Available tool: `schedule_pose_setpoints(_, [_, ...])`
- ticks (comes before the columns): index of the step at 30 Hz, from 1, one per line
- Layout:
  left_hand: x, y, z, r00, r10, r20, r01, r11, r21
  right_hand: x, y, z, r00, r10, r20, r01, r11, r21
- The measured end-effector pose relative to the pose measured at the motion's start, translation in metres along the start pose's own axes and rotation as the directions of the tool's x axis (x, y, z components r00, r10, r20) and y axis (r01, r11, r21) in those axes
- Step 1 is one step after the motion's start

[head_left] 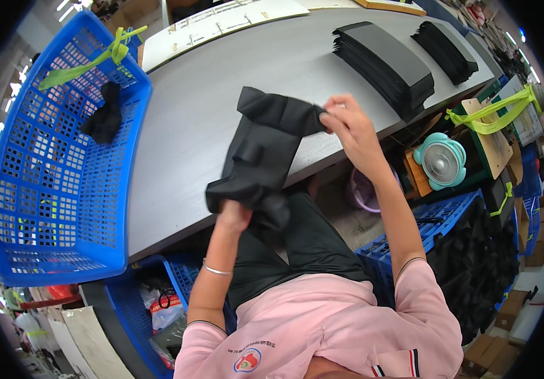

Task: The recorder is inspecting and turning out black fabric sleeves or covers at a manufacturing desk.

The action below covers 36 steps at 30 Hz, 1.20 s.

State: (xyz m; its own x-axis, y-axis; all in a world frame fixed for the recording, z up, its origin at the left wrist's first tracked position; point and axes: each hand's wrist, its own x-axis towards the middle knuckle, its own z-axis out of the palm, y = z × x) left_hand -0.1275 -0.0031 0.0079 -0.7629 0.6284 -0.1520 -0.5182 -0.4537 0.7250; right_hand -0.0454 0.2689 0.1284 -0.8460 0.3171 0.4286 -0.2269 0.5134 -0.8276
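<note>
A black piece of fabric (pixel 260 146) is stretched between my two hands above the front edge of the grey table (pixel 215 82). My left hand (pixel 233 215) grips its lower end near my lap, partly hidden by the cloth. My right hand (pixel 346 123) pinches its upper end over the table edge. The cloth hangs folded and creased between them.
A large blue mesh basket (pixel 51 189) lies on the table's left, with a black cloth (pixel 103 117) and a green strap (pixel 95 60) on it. Two stacks of black sheets (pixel 385 63) (pixel 445 50) sit at the far right. A teal fan (pixel 441 161) and blue crates (pixel 436 218) stand beside my right arm.
</note>
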Motion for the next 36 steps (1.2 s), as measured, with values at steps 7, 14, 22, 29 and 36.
schedule_pose_setpoints(7, [-0.046,0.001,0.058,0.993,0.026,0.112,-0.070,0.910,0.409,0.010,0.074,0.043,0.968,0.142,-0.206,-0.048,0.913,0.404])
schedule_pose_setpoints(14, [-0.013,0.049,0.030,0.804,0.574,-0.158,-0.324,0.645,0.692,-0.076,0.036,0.054,0.892,0.449,-0.052,-0.354,0.764,0.540])
schedule_pose_setpoints(22, [0.034,0.031,0.040,0.984,-0.004,0.178,-0.040,0.970,0.241,-0.065,0.036,0.060,0.883,0.330,0.334,-0.424,0.254,0.870])
schedule_pose_setpoints(29, [0.049,0.010,0.042,0.876,-0.284,0.389,0.292,0.956,0.041,-0.070,0.046,0.060,0.916,0.397,-0.059,-0.356,0.871,0.338])
schedule_pose_setpoints(36, [0.046,0.015,0.078,0.946,-0.239,0.217,0.177,0.946,0.270,-0.067,0.045,0.068,0.958,0.269,-0.102,-0.237,0.939,0.248])
